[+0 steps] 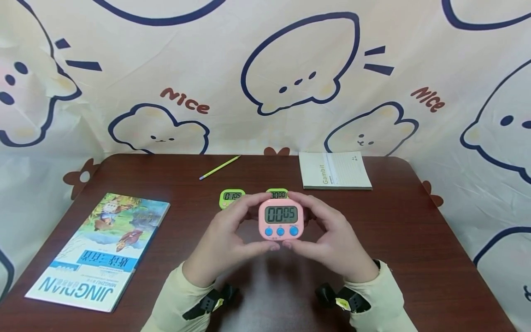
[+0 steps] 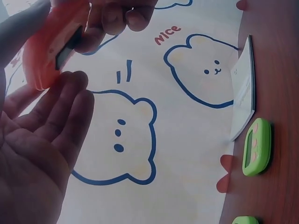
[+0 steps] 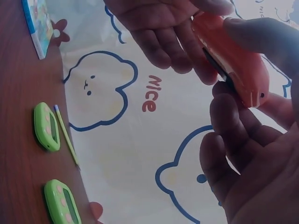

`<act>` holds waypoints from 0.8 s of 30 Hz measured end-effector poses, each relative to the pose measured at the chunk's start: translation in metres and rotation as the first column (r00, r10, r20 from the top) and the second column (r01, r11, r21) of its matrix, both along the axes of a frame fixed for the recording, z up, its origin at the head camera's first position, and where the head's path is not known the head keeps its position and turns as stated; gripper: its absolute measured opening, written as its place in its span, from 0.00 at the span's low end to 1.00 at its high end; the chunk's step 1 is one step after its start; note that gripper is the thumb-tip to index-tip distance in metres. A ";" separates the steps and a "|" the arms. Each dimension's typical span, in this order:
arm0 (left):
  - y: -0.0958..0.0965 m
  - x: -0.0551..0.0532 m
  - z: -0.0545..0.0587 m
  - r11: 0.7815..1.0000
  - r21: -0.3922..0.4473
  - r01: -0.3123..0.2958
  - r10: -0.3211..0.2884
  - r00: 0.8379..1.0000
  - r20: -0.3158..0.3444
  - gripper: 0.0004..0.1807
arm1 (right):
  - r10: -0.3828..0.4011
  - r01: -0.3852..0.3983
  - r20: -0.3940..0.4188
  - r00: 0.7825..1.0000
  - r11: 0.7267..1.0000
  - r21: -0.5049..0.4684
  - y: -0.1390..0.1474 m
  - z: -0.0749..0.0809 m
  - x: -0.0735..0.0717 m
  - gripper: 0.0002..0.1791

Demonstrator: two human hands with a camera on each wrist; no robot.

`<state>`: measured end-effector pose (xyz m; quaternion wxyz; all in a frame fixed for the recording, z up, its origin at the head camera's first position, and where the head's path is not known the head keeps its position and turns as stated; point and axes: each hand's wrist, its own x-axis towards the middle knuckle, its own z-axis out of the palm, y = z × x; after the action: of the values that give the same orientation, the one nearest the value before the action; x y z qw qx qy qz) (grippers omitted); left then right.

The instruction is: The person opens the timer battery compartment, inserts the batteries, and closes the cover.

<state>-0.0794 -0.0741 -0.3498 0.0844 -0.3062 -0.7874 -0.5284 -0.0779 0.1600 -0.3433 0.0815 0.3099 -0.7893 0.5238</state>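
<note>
A pink digital timer [image 1: 281,219] with blue buttons and a display reading 00 05 is raised over the table, its face toward the head camera. My left hand [image 1: 226,235] grips its left side, thumb at the bottom edge and index finger at the top. On the opposite side my right hand [image 1: 333,233] pinches it the same way. Both wrist views show the pink timer [image 2: 56,42] between the fingers of the two hands. Behind it lie two green timers: one [image 1: 231,197] to the left, and another [image 1: 277,192] partly hidden by the pink one.
A picture-covered book [image 1: 95,253] lies at the table's left. Toward the back are a yellow-green pencil [image 1: 220,167] and a pale notebook [image 1: 335,170]. A cartoon-printed cloth [image 1: 232,69] hangs behind the dark wooden table [image 1: 415,240].
</note>
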 end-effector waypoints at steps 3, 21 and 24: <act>0.001 -0.001 0.000 1.000 -0.007 0.000 -0.001 1.000 -0.029 0.46 | -0.002 0.002 0.018 1.000 1.000 -0.001 0.000 -0.001 -0.001 0.44; 0.003 -0.003 -0.003 0.993 -0.078 -0.087 0.082 0.995 -0.062 0.43 | -0.047 0.045 0.011 0.999 0.988 0.150 0.000 0.000 -0.007 0.47; 0.003 -0.003 -0.004 0.991 -0.092 -0.094 0.088 0.994 -0.062 0.44 | -0.053 0.051 0.010 0.999 0.987 0.151 0.001 -0.002 -0.006 0.47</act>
<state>-0.0824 -0.0708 -0.3534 0.1166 -0.2889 -0.8219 -0.4768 -0.0842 0.1607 -0.3451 0.0661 0.2910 -0.8349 0.4625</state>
